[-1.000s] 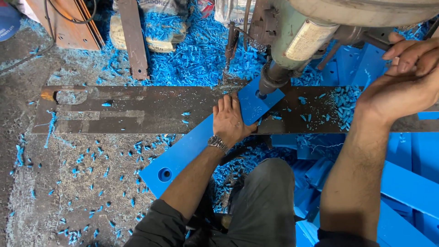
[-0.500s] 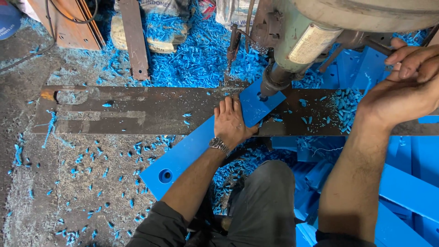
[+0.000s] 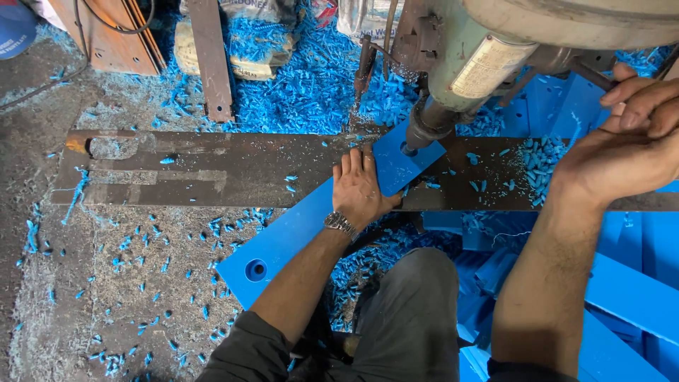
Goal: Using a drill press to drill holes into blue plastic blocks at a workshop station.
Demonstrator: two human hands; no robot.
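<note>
My left hand [image 3: 361,187] lies flat, fingers together, pressing a long blue plastic strip [image 3: 283,237] onto a dark steel table plate [image 3: 212,170]. The strip's far end sits under the spindle [image 3: 424,127] of a green drill press [image 3: 495,49], whose bit meets the blue surface. A round hole shows near the strip's near end. My right hand [image 3: 626,152] is raised at the right, fingers curled round a thin dark feed lever [image 3: 590,71] of the drill press. A watch is on my left wrist.
Blue plastic shavings [image 3: 297,92] cover the floor and plate. More blue strips [image 3: 629,297] are stacked at lower right. A rusty steel bar [image 3: 212,56] and sacks lie behind the plate. Grey swarf spreads over the floor at left.
The view has shifted slightly; my right hand sits a little lower on the lever. My left hand and the blue strip have not visibly moved.
</note>
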